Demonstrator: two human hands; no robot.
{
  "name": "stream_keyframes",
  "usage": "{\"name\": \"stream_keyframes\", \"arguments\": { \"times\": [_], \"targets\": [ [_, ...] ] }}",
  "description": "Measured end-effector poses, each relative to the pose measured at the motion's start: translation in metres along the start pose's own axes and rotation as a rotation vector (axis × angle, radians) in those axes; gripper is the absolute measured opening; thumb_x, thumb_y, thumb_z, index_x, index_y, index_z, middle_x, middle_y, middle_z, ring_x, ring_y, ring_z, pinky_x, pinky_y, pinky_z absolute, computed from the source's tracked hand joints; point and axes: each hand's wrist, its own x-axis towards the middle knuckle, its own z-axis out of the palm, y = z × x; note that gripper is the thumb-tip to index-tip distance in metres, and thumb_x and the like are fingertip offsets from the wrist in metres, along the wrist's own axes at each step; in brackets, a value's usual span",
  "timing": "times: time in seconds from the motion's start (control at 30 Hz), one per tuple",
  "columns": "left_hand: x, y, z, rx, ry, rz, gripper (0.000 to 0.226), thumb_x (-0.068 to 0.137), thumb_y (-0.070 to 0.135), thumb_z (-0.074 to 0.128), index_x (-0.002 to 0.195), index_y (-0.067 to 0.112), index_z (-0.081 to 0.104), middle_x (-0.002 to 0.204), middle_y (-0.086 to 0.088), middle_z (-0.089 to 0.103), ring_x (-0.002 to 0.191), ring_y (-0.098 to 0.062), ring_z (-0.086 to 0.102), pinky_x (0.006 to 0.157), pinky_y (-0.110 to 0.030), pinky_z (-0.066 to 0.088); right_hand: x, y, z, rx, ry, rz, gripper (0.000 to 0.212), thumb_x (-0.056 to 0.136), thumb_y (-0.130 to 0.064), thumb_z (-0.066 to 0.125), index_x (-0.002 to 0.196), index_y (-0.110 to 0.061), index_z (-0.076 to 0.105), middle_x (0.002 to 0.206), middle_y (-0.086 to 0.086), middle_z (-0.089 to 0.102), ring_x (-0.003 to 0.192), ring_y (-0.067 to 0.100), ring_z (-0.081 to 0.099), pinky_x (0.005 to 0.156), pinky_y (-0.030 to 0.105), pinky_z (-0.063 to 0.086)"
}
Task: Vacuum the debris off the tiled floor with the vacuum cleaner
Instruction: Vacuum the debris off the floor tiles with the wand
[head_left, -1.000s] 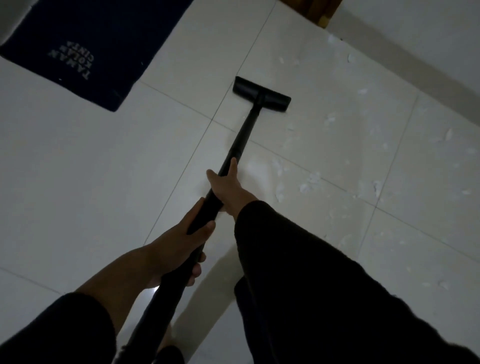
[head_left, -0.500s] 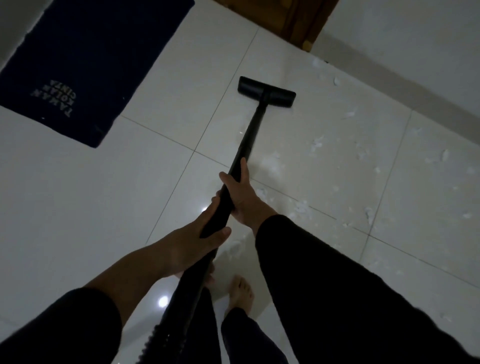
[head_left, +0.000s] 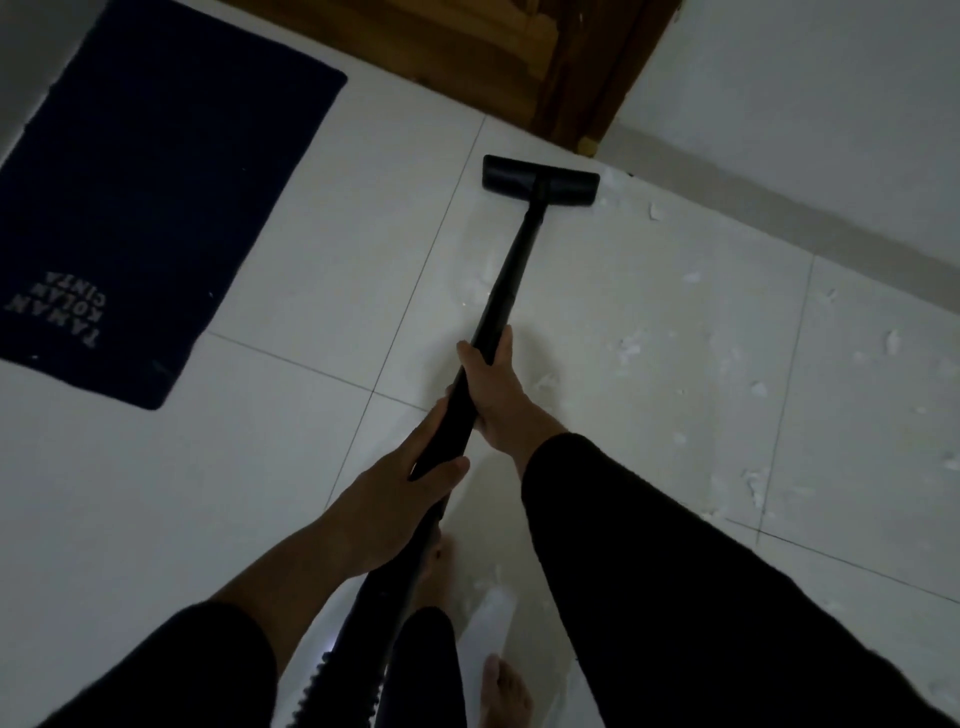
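Wand in right hand

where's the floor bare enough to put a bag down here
Bare tiles lie between the dark mat and the vacuum wand, and below the mat, left of the left hand. Right of the wand it is crowded: debris is scattered toward the wall.

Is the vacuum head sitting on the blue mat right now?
No, the vacuum head rests on bare white tile near the wooden door, well apart from the blue mat.
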Motion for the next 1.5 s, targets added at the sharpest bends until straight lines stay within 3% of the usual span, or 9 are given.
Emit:
{"name": "stream_keyframes", "arguments": {
  "times": [0.07, 0.2, 0.43, 0.63, 0.8, 0.9, 1.1, 1.23, 1.5],
  "targets": [
    [0.011, 0.012, -0.004, -0.032, -0.02, 0.013, 0.06, 0.094, 0.037, 0.049, 0.14, 0.057, 0.017, 0.066, -0.002, 0.059, 0.054, -0.021, 0.06, 0.055, -0.035, 0.055, 0.011, -0.01, -0.001, 0.015, 0.03, -0.022, 0.067, 0.095, -0.025, 0.051, 0.145, -0.048, 0.013, 0.091, 0.008, 0.05, 0.067, 0.022, 0.053, 0.067, 0.041, 0.053],
    [0.026, 0.038, -0.006, -0.077, -0.047, 0.039, 0.06, 0.095, 0.034, 0.049, 0.141, 0.056, 0.018, 0.07, -0.011, 0.058, 0.052, -0.018, 0.06, 0.051, -0.032, 0.054, 0.027, -0.032, -0.01, -0.016, 0.074, -0.078, 0.062, 0.094, -0.025, 0.051, 0.146, -0.04, 0.02, 0.102, 0.01, 0.048, 0.073, 0.023, 0.052, 0.06, 0.036, 0.052],
    [0.029, 0.073, -0.002, -0.105, -0.064, 0.018, 0.062, 0.094, 0.035, 0.05, 0.14, 0.058, 0.015, 0.075, -0.015, 0.059, 0.053, -0.02, 0.06, 0.05, -0.032, 0.055, 0.027, -0.061, -0.024, -0.022, 0.089, -0.116, 0.051, 0.096, -0.021, 0.05, 0.141, -0.034, 0.031, 0.085, 0.008, 0.048, 0.068, 0.022, 0.052, 0.067, 0.04, 0.053],
    [0.022, 0.077, 0.008, -0.081, -0.07, 0.033, 0.063, 0.093, 0.04, 0.051, 0.14, 0.059, 0.013, 0.075, -0.01, 0.065, 0.052, -0.018, 0.062, 0.052, -0.031, 0.054, 0.012, -0.064, -0.035, -0.073, 0.14, -0.12, 0.063, 0.095, -0.024, 0.051, 0.149, -0.038, 0.02, 0.101, 0.009, 0.052, 0.081, 0.026, 0.054, 0.081, 0.047, 0.053],
    [0.017, 0.084, 0.027, -0.048, -0.099, 0.054, 0.063, 0.092, 0.043, 0.049, 0.14, 0.06, 0.011, 0.097, 0.003, 0.064, 0.062, -0.022, 0.068, 0.057, -0.03, 0.059, 0.0, -0.066, -0.059, -0.072, 0.181, -0.132, 0.067, 0.096, -0.023, 0.05, 0.151, -0.036, 0.016, 0.097, 0.007, 0.054, 0.079, 0.025, 0.056, 0.085, 0.05, 0.053],
    [0.022, 0.09, 0.039, -0.041, -0.12, 0.045, 0.062, 0.093, 0.042, 0.05, 0.139, 0.061, 0.013, 0.103, -0.013, 0.067, 0.057, -0.018, 0.064, 0.054, -0.029, 0.056, 0.003, -0.064, -0.075, -0.039, 0.2, -0.136, 0.063, 0.095, -0.023, 0.05, 0.149, -0.036, 0.02, 0.094, 0.01, 0.054, 0.075, 0.025, 0.055, 0.077, 0.047, 0.054],
    [0.038, 0.103, 0.063, -0.005, -0.15, 0.063, 0.061, 0.094, 0.039, 0.049, 0.139, 0.059, 0.013, 0.075, -0.011, 0.062, 0.053, -0.016, 0.061, 0.05, -0.026, 0.052, 0.012, -0.065, -0.108, 0.012, 0.221, -0.124, 0.059, 0.094, -0.023, 0.05, 0.147, -0.029, 0.025, 0.097, 0.011, 0.052, 0.071, 0.025, 0.054, 0.059, 0.034, 0.05],
    [0.04, 0.106, 0.075, 0.02, -0.147, 0.068, 0.061, 0.095, 0.037, 0.047, 0.142, 0.054, 0.012, 0.077, -0.011, 0.06, 0.056, -0.017, 0.06, 0.051, -0.027, 0.053, 0.01, -0.065, -0.119, 0.058, 0.193, -0.096, 0.064, 0.097, -0.023, 0.048, 0.152, -0.033, 0.016, 0.106, 0.011, 0.052, 0.072, 0.022, 0.054, 0.06, 0.034, 0.049],
    [0.014, 0.107, 0.096, 0.013, -0.15, 0.058, 0.058, 0.096, 0.035, 0.047, 0.141, 0.054, 0.015, 0.077, -0.013, 0.059, 0.054, -0.017, 0.06, 0.05, -0.027, 0.052, -0.015, -0.056, -0.132, 0.049, 0.193, -0.078, 0.063, 0.096, -0.025, 0.05, 0.151, -0.031, 0.019, 0.11, 0.008, 0.048, 0.076, 0.019, 0.053, 0.06, 0.032, 0.049]
  ]
}}
